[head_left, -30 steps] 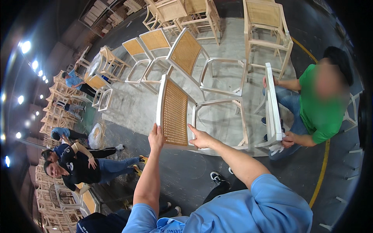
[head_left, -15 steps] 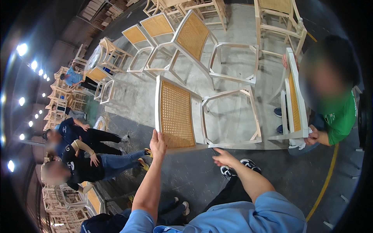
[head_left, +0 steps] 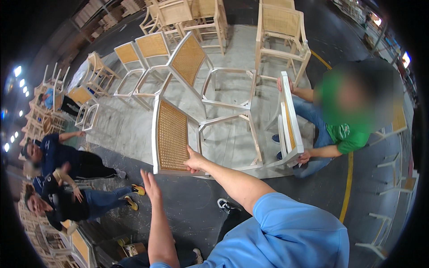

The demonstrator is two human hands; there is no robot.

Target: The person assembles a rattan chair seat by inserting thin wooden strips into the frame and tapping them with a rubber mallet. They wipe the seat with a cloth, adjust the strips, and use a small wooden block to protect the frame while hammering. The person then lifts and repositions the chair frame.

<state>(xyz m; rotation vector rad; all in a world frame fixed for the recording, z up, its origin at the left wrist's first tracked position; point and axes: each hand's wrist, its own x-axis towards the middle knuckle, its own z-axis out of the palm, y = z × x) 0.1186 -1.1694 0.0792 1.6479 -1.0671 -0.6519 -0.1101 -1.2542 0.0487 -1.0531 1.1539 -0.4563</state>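
A whitish wooden chair frame (head_left: 257,144) with a woven cane back (head_left: 172,137) stands right before me; its seat is an open frame. My right hand (head_left: 195,161) reaches across to the near side of the back, thumb against the cane and fingers curled at the near upright. My left hand (head_left: 152,186) is held up just off the near left corner of the back, fingers stretched, holding nothing. To the right, a person in a green shirt (head_left: 351,136) grips another pale chair part with a cane panel (head_left: 290,121) in both hands.
Similar cane-back chairs (head_left: 187,58) stand in a row behind mine on a grey sheet (head_left: 120,138). Wooden armchairs (head_left: 280,33) are farther back. Two people in dark shirts (head_left: 56,152) stand at the left. A yellow floor line (head_left: 347,192) runs at the right.
My left hand has let go of the chair's back and drawn away from it. My right hand has moved left from beside the seat onto the back. The view has turned.
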